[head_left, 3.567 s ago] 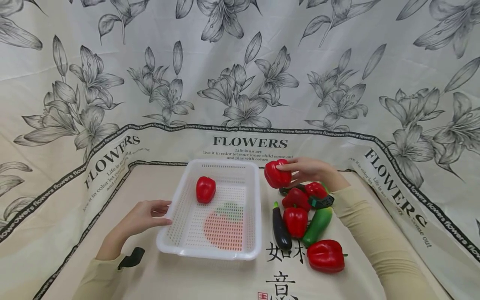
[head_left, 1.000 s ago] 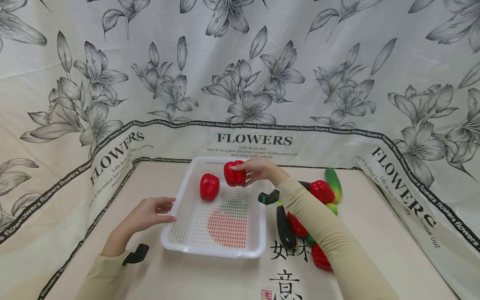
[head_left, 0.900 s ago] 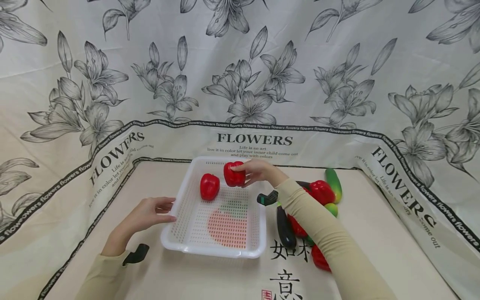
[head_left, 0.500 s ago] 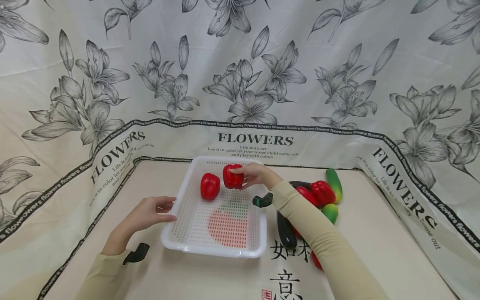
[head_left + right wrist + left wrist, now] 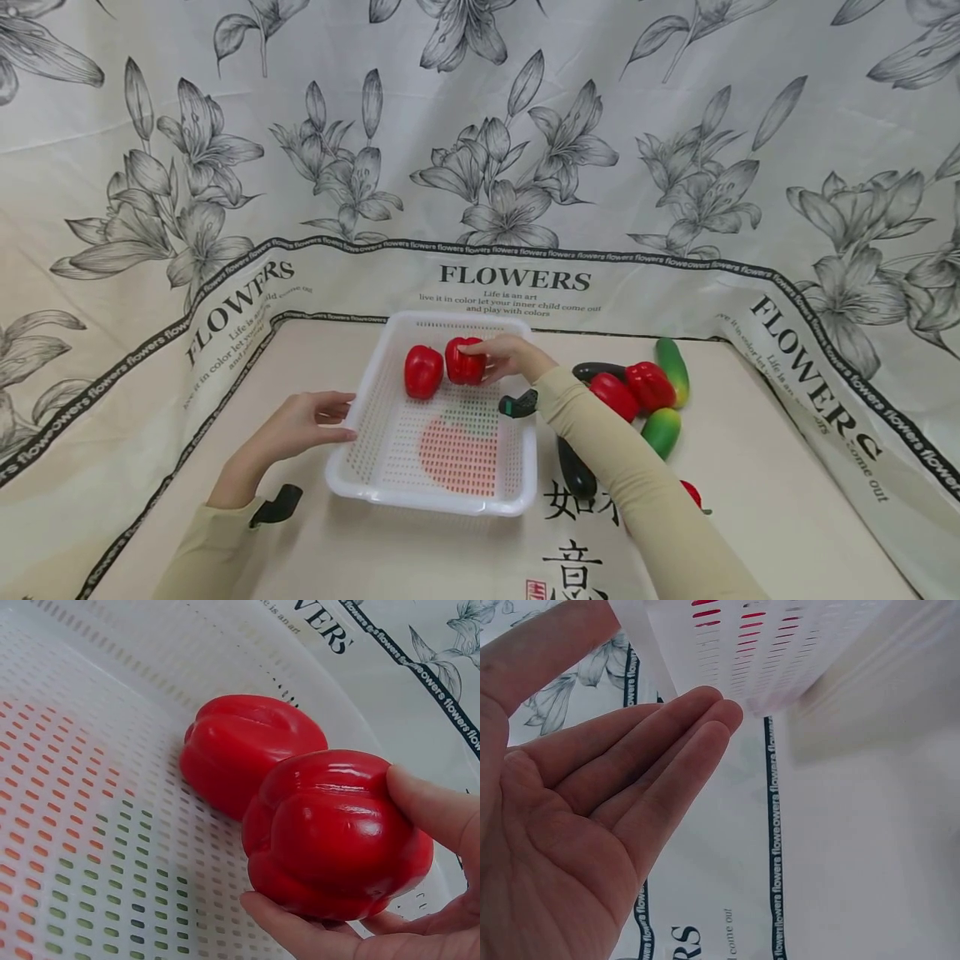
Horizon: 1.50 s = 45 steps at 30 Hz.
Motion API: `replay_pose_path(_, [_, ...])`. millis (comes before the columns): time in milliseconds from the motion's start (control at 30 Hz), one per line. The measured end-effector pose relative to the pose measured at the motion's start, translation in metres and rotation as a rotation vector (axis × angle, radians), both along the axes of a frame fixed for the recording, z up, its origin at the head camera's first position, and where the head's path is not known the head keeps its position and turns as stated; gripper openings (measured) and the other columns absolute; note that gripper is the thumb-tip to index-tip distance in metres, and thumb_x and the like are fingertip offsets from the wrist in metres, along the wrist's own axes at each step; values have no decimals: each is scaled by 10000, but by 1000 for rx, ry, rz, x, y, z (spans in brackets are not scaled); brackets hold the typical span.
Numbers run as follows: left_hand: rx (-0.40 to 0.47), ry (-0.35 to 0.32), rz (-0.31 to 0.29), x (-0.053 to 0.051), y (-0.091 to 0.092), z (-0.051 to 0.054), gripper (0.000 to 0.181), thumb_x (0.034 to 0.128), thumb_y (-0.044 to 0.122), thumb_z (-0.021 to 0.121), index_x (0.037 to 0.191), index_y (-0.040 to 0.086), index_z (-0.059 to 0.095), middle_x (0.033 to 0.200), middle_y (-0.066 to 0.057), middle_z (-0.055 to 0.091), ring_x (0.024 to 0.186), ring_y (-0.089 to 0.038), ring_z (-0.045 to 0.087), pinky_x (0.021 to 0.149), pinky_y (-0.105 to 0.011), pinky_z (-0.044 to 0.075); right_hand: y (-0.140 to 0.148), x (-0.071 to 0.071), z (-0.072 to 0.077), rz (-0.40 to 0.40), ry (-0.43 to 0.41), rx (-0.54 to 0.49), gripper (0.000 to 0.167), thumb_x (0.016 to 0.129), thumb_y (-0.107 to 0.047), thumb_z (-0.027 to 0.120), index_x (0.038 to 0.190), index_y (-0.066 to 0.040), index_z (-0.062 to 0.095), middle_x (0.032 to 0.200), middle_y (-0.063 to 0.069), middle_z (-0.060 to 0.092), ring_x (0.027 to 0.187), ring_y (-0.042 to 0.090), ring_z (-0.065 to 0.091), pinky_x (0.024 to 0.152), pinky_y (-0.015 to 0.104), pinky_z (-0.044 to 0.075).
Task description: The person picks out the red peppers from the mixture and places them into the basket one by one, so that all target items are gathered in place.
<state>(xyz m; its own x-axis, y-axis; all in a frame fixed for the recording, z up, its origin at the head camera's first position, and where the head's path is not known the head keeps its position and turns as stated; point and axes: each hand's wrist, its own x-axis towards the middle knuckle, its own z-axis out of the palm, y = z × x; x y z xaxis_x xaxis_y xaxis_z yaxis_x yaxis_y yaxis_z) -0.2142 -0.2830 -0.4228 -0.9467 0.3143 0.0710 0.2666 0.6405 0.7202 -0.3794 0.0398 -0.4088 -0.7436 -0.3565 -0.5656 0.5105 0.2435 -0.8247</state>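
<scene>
My right hand (image 5: 513, 357) grips a red bell pepper (image 5: 465, 361) between thumb and fingers, inside the far part of a white perforated basket (image 5: 431, 505). Beside it in the basket lies another red bell pepper (image 5: 423, 372). The right wrist view shows the held pepper (image 5: 337, 836) in front of the other pepper (image 5: 244, 746), overlapping it. Whether the held one touches the basket floor, I cannot tell. My left hand (image 5: 303, 427) is at the basket's left side, its fingertips at the rim. In the left wrist view its fingers (image 5: 641, 769) are fairly straight against the basket wall (image 5: 735, 656).
Right of the basket lie red bell peppers (image 5: 651, 386), a long eggplant (image 5: 576, 471), another dark vegetable (image 5: 598, 372), a green cucumber-like vegetable (image 5: 671, 371) and a green one (image 5: 662, 433). My right sleeve (image 5: 637, 483) hides part of this pile. A floral cloth (image 5: 510, 167) hangs behind.
My right hand has carried the red bell pepper left from beside the basket into it, then lowered it next to the other pepper. The left hand has stayed at the rim.
</scene>
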Motion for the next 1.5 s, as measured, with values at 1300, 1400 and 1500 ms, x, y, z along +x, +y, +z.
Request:
replay_pose_path(1300, [9, 0, -5, 1, 0, 3, 645, 757, 308, 794, 1265, -18, 568, 1153, -169, 664, 1029, -292, 656, 839, -374, 570, -12, -3, -17, -52, -92, 110, 684, 838, -196, 719, 1390, -15, 358, 1384, 216, 415, 1246, 363, 456, 955, 449, 511])
replay_pose_path(1400, [2, -1, -3, 1, 0, 2, 645, 755, 308, 795, 1264, -17, 569, 1147, -164, 667, 1024, -286, 658, 841, -367, 569, -11, -3, -19, -24, -78, 116, 709, 846, -204, 713, 1407, 1, 331, 1398, 231, 395, 1256, 371, 447, 954, 454, 511])
replay_pose_path(1500, [-4, -2, 8, 1, 1, 3, 642, 749, 308, 800, 1260, -10, 576, 1139, -154, 672, 1015, -277, 661, 838, -366, 570, -11, -4, -19, 0, -70, 113, 707, 864, -215, 694, 1420, 4, 317, 1412, 228, 384, 1278, 368, 434, 951, 452, 512])
